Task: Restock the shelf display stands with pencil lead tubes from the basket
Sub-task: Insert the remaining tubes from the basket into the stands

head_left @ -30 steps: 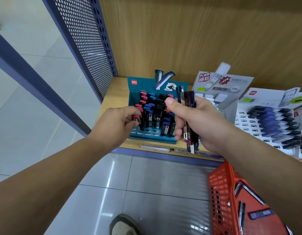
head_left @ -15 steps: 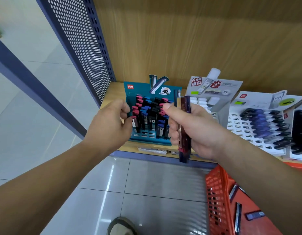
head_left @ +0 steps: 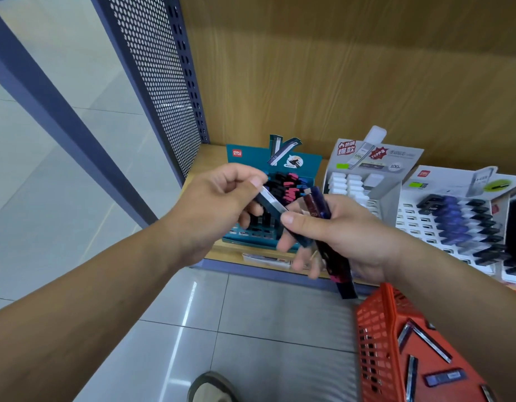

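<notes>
Loose lead tubes (head_left: 432,342) are seen in the red basket (head_left: 375,329), lower right. Above it, a bundle of tubes (head_left: 335,256) is gripped by the right hand (head_left: 346,230), and one tube (head_left: 269,200) is pinched by the left hand (head_left: 219,204). Behind, the teal stand (head_left: 309,166) is set on the shelf (head_left: 210,161).

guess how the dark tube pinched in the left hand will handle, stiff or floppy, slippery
Probably stiff: the dark tube runs straight between the left hand pinching it and the right hand. Likely light, as that hand holds several other tubes. Its glossy face may be slippery.
</notes>
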